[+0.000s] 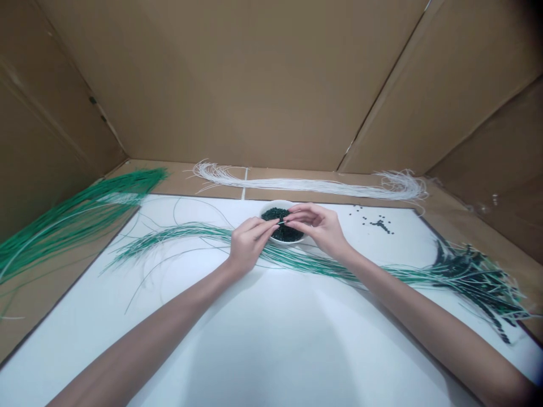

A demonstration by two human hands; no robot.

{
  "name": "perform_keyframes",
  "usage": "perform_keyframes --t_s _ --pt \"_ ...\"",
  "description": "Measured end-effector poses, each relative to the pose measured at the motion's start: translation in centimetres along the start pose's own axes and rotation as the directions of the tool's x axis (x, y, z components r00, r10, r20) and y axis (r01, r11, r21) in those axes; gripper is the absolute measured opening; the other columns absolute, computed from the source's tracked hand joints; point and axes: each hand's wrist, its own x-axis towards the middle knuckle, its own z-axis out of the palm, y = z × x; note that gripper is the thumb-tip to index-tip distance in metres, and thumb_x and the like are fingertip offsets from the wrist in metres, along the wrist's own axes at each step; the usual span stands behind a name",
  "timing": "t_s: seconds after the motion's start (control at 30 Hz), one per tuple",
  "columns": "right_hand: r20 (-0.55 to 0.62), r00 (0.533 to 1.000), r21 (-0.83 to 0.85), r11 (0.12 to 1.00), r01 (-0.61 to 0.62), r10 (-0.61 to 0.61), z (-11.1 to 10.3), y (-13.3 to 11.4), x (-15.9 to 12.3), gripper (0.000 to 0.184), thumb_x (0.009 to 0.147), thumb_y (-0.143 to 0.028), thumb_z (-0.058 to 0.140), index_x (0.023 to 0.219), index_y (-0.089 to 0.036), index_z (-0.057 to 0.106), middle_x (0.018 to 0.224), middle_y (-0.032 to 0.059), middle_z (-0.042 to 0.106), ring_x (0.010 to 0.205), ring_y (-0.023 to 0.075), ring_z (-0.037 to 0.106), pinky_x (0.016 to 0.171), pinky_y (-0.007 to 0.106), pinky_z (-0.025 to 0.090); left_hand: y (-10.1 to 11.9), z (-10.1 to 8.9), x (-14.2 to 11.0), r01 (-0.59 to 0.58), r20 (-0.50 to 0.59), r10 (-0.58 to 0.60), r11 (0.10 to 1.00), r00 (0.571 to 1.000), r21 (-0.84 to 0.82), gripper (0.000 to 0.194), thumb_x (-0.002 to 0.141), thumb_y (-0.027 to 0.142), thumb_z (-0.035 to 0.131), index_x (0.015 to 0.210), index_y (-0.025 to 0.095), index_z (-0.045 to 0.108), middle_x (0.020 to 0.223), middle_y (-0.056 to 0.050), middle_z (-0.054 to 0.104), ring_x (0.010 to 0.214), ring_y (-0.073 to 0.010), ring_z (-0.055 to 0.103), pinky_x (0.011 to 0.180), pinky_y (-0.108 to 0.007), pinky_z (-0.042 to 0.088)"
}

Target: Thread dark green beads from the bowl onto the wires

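Note:
Over a white bowl of dark green beads, both hands meet with fingertips almost touching. My left hand pinches a thin green wire, whose tip shows just past its fingers. My right hand has its thumb and forefinger closed together at that tip; whether a bead is between them is too small to make out. Beneath the wrists lies a long bundle of green wires, running from left to right across the white board. Its right end carries many dark beaded tips.
Loose dark beads are scattered on the white board right of the bowl. A bundle of white wires lies behind the board. More green wires lie at the left. Brown cardboard walls enclose the back and sides.

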Motion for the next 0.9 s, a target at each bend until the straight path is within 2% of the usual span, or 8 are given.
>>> perform_keyframes --t_s 0.33,0.9 --pt "-0.007 1.000 -0.006 1.000 0.012 -0.013 -0.04 0.29 -0.22 0.028 0.062 -0.025 0.069 0.086 -0.015 0.060 0.078 0.0056 0.066 0.074 0.0163 0.063 0.076 0.033 0.052 -0.09 0.09 -0.04 -0.054 -0.011 0.054 0.999 0.998 -0.001 0.019 0.076 0.018 0.056 0.093 0.015 0.065 0.071 -0.003 0.062 0.065 -0.0097 0.054 0.062 -0.020 0.044" --pt "-0.021 0.999 -0.041 0.999 0.032 -0.033 -0.02 0.36 -0.16 0.026 0.061 -0.026 0.069 0.084 -0.015 0.061 0.077 0.0051 0.066 0.073 0.0167 0.063 0.074 0.033 0.052 -0.05 0.13 -0.01 -0.075 -0.020 0.075 0.997 0.997 0.003 0.018 0.076 0.017 0.056 0.092 0.016 0.065 0.070 -0.003 0.061 0.064 -0.0089 0.053 0.062 -0.020 0.043"
